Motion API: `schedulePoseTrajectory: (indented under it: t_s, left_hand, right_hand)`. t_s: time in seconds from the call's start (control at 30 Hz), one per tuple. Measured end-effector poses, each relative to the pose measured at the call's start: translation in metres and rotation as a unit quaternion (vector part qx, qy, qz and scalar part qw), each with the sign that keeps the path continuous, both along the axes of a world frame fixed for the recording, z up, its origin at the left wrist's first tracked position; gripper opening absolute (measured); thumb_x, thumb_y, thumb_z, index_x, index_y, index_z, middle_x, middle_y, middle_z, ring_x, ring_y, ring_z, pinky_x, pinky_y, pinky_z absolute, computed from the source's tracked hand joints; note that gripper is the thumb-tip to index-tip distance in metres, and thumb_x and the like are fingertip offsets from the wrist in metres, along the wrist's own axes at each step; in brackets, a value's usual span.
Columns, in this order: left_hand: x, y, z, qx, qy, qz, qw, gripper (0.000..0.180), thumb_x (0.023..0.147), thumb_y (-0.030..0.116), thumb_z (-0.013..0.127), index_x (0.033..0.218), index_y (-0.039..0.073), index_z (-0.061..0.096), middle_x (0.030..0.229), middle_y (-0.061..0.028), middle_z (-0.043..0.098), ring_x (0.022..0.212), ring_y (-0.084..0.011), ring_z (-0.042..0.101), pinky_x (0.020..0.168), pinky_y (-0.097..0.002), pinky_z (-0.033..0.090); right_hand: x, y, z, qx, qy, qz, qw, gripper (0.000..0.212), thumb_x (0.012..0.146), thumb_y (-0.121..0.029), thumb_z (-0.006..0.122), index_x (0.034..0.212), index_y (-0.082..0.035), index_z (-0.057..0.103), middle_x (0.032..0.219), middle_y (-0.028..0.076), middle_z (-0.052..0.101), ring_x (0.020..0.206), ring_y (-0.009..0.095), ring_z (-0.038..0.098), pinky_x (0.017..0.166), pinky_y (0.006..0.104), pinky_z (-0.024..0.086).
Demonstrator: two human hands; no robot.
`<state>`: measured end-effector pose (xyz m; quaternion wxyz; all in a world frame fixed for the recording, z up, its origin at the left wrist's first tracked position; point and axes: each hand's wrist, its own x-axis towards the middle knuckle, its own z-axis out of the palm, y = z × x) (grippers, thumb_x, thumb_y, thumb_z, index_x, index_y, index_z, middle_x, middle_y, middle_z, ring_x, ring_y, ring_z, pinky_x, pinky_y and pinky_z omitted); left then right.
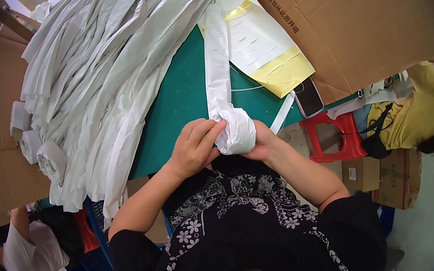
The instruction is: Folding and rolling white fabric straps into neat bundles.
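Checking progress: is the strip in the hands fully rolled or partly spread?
Partly spread: a roll sits between left hand and right hand, but the strip extends beyond it over the green table.

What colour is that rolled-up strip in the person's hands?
The rolled strip is white; it shows best in the head view.

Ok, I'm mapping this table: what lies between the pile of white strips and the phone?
In the head view: green tabletop, then the white strip running to the held roll, then a thin cord and the yellow-edged sheet.
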<state>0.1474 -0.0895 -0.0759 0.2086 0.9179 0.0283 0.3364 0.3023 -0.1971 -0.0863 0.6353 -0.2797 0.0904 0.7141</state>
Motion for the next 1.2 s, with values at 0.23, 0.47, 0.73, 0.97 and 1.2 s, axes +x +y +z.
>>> schedulePoseTrajectory:
  t_s: [0.23, 0.47, 0.73, 0.97, 1.2]
  left_hand:
    - [-0.005, 0.008, 0.001, 0.097, -0.017, -0.092, 0.991, 0.021, 0.068, 0.01, 0.059, 0.088, 0.003, 0.058, 0.1, -0.0095, 0.059, 0.103, -0.0278, 0.055, 0.09, -0.0398, 0.045]
    - [-0.021, 0.003, -0.004, 0.079, -0.017, -0.089, 0.993, 0.017, 0.069, 0.011, 0.059, 0.084, 0.003, 0.059, 0.096, -0.0111, 0.061, 0.104, -0.0287, 0.057, 0.093, -0.0418, 0.045]
    - [-0.024, -0.003, 0.039, -0.36, 0.117, -0.001, 0.925, 0.023, 0.074, 0.015, 0.072, 0.091, 0.002, 0.063, 0.084, -0.0104, 0.066, 0.071, -0.0183, 0.064, 0.065, -0.0274, 0.05]
    - [-0.006, 0.009, 0.025, -0.679, 0.045, 0.046, 0.731, 0.041, 0.076, 0.02, 0.072, 0.105, -0.005, 0.059, 0.094, -0.0074, 0.064, 0.081, -0.0121, 0.06, 0.071, -0.026, 0.049]
    - [-0.019, 0.008, 0.003, -0.113, -0.021, 0.014, 0.993, 0.052, 0.061, 0.033, 0.079, 0.101, 0.005, 0.062, 0.101, -0.0088, 0.059, 0.095, -0.0267, 0.052, 0.086, -0.0357, 0.04]
  right_hand:
    - [0.006, 0.012, -0.009, 0.103, 0.083, 0.105, 0.986, 0.032, 0.095, -0.025, 0.041, 0.115, -0.003, 0.05, 0.109, 0.01, 0.06, 0.096, 0.021, 0.06, 0.086, 0.0371, 0.05]
    - [0.001, 0.04, 0.007, 0.243, -0.139, 0.099, 0.955, 0.053, 0.083, -0.012, 0.061, 0.13, -0.003, 0.037, 0.127, 0.015, 0.047, 0.114, 0.027, 0.05, 0.096, 0.0399, 0.043]
    - [0.007, 0.041, 0.021, 0.259, -0.45, 0.18, 0.835, 0.055, 0.074, -0.001, 0.065, 0.125, -0.002, 0.045, 0.122, 0.011, 0.053, 0.111, 0.018, 0.051, 0.095, 0.0324, 0.041]
    - [-0.004, 0.038, -0.005, 0.088, -0.463, 0.146, 0.87, 0.026, 0.088, -0.013, 0.05, 0.109, 0.002, 0.057, 0.1, 0.007, 0.063, 0.084, 0.015, 0.062, 0.076, 0.0283, 0.05]
    - [-0.024, 0.029, 0.003, 0.037, -0.165, 0.066, 0.983, 0.029, 0.094, -0.017, 0.041, 0.116, 0.0, 0.051, 0.109, 0.009, 0.058, 0.096, 0.016, 0.058, 0.082, 0.031, 0.048]
